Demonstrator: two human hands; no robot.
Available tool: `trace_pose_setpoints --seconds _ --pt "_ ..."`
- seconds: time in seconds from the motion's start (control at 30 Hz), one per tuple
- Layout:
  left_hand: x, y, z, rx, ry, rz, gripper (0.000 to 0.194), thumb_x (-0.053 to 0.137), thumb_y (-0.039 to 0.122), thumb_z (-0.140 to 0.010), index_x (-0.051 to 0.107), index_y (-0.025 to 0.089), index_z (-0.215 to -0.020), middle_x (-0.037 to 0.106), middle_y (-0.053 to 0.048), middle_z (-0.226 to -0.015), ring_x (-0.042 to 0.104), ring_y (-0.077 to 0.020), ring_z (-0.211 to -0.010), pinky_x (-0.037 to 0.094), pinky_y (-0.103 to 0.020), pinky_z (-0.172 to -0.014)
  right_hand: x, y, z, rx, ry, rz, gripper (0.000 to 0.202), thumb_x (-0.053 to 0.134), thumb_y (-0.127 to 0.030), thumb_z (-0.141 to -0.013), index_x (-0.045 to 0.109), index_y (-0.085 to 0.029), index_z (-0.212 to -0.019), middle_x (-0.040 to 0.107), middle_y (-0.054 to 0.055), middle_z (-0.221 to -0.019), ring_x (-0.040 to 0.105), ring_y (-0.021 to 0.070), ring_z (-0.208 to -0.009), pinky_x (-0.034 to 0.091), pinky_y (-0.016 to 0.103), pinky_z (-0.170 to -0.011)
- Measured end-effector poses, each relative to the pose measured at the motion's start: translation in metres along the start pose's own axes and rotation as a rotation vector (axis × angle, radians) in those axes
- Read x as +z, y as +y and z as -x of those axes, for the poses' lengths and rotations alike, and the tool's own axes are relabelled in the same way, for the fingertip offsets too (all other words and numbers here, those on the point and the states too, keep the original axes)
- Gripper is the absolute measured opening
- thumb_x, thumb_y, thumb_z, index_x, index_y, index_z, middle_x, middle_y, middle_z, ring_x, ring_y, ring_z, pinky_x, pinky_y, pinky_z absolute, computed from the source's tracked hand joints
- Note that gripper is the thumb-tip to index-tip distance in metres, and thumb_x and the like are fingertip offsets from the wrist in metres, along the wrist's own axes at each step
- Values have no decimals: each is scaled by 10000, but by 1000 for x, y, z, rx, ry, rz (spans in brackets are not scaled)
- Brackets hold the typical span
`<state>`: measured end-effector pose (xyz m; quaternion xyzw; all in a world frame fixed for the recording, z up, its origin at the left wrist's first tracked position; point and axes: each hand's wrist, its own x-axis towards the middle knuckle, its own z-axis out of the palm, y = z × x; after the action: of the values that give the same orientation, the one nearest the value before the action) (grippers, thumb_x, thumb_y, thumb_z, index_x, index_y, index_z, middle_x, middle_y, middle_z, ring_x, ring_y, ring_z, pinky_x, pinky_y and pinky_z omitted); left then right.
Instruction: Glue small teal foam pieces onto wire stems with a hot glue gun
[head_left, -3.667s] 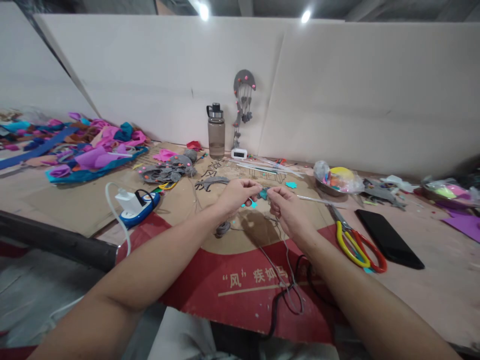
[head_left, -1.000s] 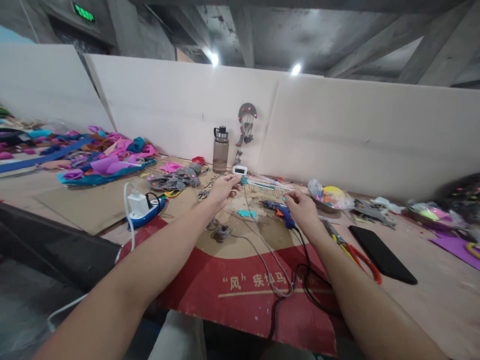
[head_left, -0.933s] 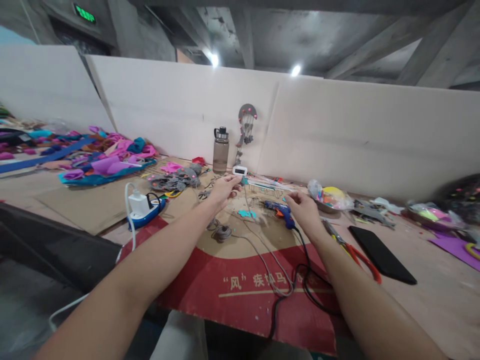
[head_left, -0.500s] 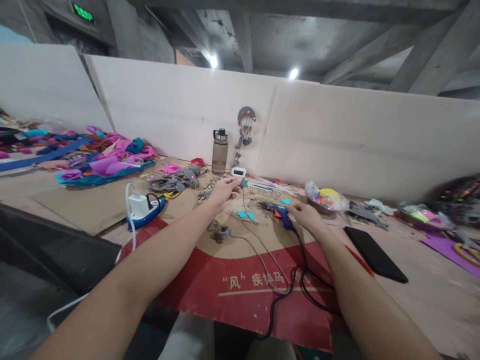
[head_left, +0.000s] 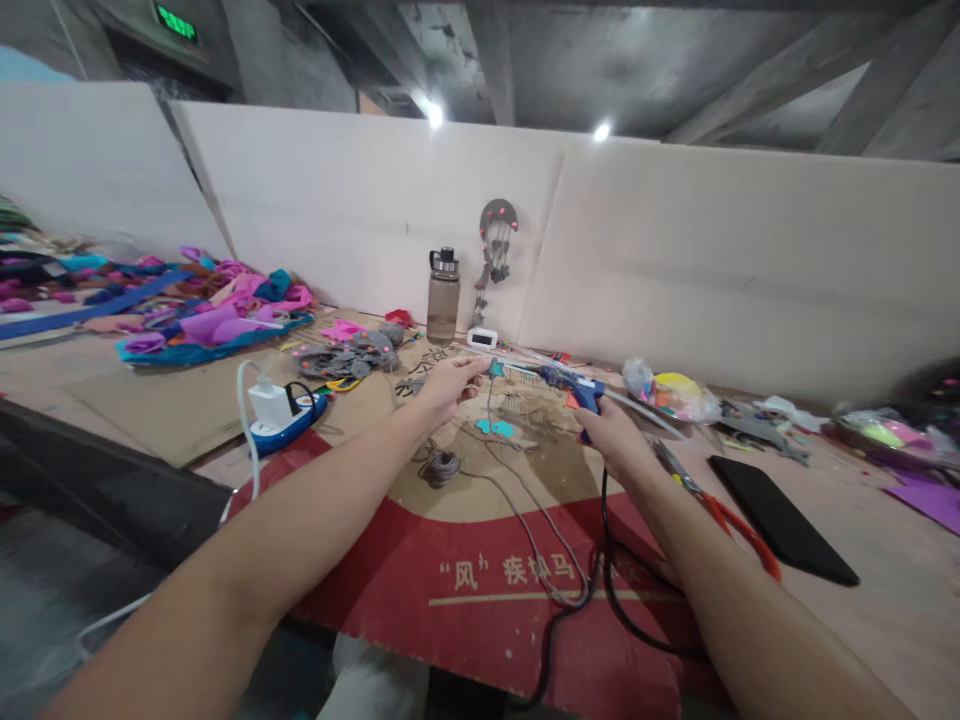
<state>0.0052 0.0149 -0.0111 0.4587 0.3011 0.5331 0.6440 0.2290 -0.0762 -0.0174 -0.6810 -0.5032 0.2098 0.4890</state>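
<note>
My left hand [head_left: 455, 388] pinches a small teal felt piece [head_left: 496, 369], from which a thin grey cord [head_left: 491, 405] hangs down. Closed around the handle of a blue glue gun [head_left: 587, 392] is my right hand [head_left: 616, 432]. The gun's nozzle points left, toward the teal piece; whether they touch I cannot tell. Below them, flat teal felt cutouts [head_left: 495, 428] lie on the cardboard mat [head_left: 420, 500]. A small ball of grey cord [head_left: 440, 466] rests to their left, and its strand loops across the mat's red part.
A water bottle [head_left: 443, 305] and small white digital clock [head_left: 481, 338] stand behind. A power strip [head_left: 289, 425] and grey felt pieces [head_left: 349, 355] lie left. To the right are red-handled scissors [head_left: 720, 508], a black phone [head_left: 780, 515] and a wrapped bowl [head_left: 671, 395]. The gun's black cable [head_left: 609, 560] trails forward.
My right hand has taken hold of the glue gun and lifted it from the mat, its nozzle now nearer the teal piece. My left hand keeps its pinch.
</note>
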Motion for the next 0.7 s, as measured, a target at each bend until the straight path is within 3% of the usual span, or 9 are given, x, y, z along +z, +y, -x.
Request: trace_pose_setpoints --seconds 0.1,0.23,0.5,0.7 --pt "2 2 1 -46 14 45 150 777 174 -693 648 97 -703 540 24 -605 441 -13 -474 266 -122 -381 7 -13 9 -33 -32 -256 316 620 -241 -650 548 -239 -958 659 22 -920 616 158 -712 546 274 -557" --pt "3 3 2 -98 54 70 102 745 143 -731 658 95 -707 582 9 -616 456 -14 -466 287 -124 -383 11 -27 23 -113 -97 -441 408 639 -188 -652 471 -243 -1020 628 2 -913 622 140 -690 529 245 -528" --pt "4 6 2 -103 91 118 87 746 130 -736 667 97 -718 605 1 -616 430 -9 -439 249 -123 -363 11 -36 34 -285 -170 -345 308 640 -301 -745 452 -232 -978 571 -38 -756 489 104 -540 452 248 -496" --pt "4 3 2 -103 88 134 125 778 151 -702 659 113 -700 607 4 -616 430 -13 -446 245 -128 -371 16 -36 36 -389 -139 -268 300 600 -300 -770 458 -235 -1026 600 2 -833 492 121 -568 445 257 -474"
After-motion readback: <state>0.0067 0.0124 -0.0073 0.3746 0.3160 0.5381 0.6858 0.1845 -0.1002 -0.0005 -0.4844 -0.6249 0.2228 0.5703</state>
